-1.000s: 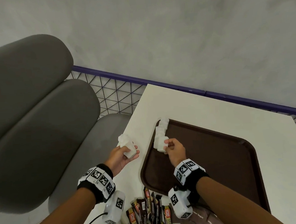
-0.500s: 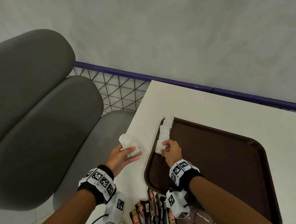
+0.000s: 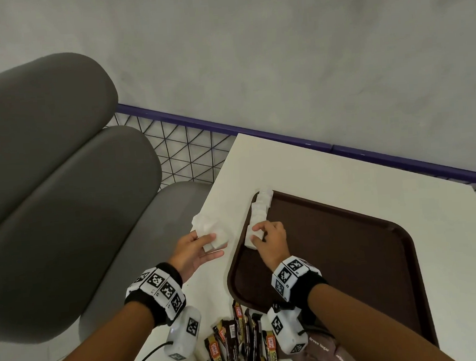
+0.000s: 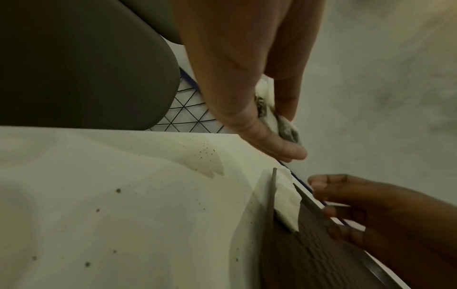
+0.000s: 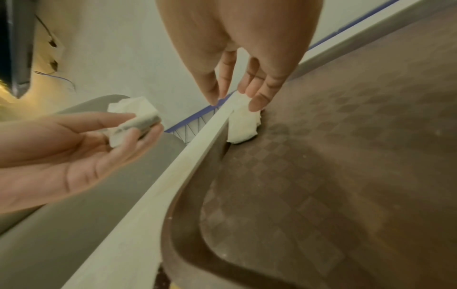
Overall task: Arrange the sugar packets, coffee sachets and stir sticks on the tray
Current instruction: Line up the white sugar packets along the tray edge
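A brown tray (image 3: 335,258) lies on the white table (image 3: 301,170). A row of white sugar packets (image 3: 258,210) runs along the tray's left edge. My right hand (image 3: 253,234) pinches the nearest packet (image 5: 243,123) of that row between thumb and fingers, low against the tray's left wall. My left hand (image 3: 210,243) hovers over the table left of the tray and holds a small stack of white sugar packets (image 5: 133,119) between thumb and fingers. Coffee sachets (image 3: 242,343) lie in a heap at the table's near edge. No stir sticks are in view.
Brown sugar packets (image 3: 325,352) lie beside the sachets under my right forearm. A grey padded chair (image 3: 63,192) stands left of the table. A purple rail (image 3: 370,157) with wire mesh runs behind the table, in front of a grey wall.
My right hand has drawn slightly toward me along the tray's left edge and lowered its packet to the near end of the row. The left hand has barely moved.
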Action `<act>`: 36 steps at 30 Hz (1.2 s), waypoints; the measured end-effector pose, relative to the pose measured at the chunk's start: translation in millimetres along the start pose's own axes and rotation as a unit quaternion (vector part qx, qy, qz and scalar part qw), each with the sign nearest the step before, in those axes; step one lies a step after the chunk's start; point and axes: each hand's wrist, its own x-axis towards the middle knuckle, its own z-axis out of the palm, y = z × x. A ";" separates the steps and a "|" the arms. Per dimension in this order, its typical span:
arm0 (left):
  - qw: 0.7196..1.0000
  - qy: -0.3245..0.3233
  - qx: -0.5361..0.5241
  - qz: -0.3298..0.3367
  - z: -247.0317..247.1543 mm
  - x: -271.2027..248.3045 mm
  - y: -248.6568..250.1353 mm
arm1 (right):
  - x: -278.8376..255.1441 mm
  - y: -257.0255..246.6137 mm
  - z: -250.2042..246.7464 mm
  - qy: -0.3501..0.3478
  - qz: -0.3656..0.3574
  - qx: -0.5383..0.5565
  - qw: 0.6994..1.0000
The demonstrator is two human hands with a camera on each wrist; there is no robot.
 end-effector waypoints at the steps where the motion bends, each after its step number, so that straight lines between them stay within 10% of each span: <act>1: 1.000 0.001 0.009 0.003 1.7 -1.1 -0.2 | -2.3 -5.1 0.3 -0.008 -0.008 0.031 0.999; 16: 0.999 -0.015 0.051 -0.005 17.7 -12.9 -1.7 | -21.3 -30.8 -0.1 -0.071 -0.051 0.198 0.976; 26: 0.999 -0.011 0.016 -0.031 11.9 -7.3 -4.8 | 0.7 10.2 -13.4 0.028 0.040 0.141 0.989; 36: 0.998 0.012 0.057 -0.013 -5.2 -1.7 -6.7 | -4.4 18.0 7.9 -0.023 0.029 0.018 0.999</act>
